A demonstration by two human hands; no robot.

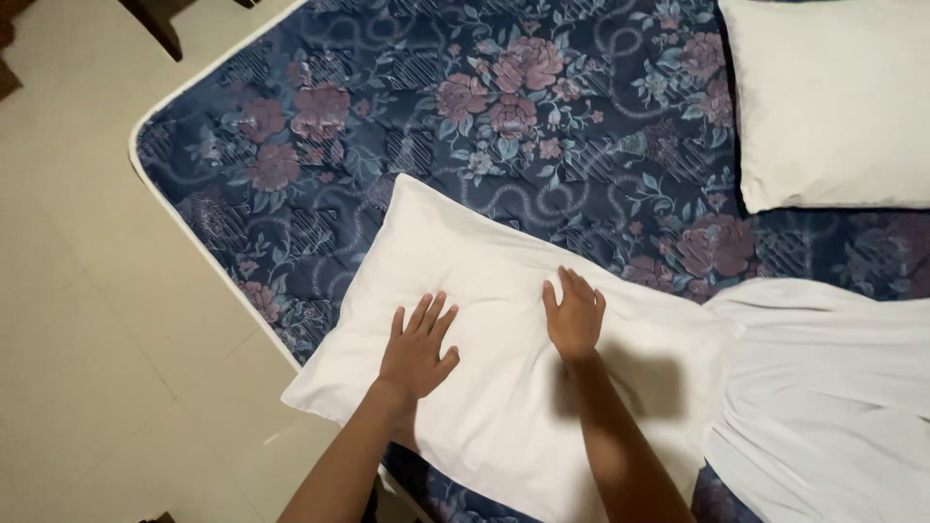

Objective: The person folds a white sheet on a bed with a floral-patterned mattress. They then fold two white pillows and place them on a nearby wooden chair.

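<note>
A white pillow (pixel 484 281) lies slanted near the front edge of a bare mattress (pixel 407 107) with a dark blue and purple flower print. My left hand (pixel 418 347) rests flat on the pillow's near left part, fingers spread. My right hand (pixel 574 315) presses on the pillow's middle, fingers together and slightly curled, holding nothing. The pillow's lower left corner hangs over the mattress edge.
A second white pillow (pixel 828 102) lies at the mattress's far right. A crumpled white sheet (pixel 823 387) is heaped at the right, touching the near pillow. Pale tiled floor (pixel 87 339) runs along the left. Dark furniture legs (pixel 160 24) stand at the top left.
</note>
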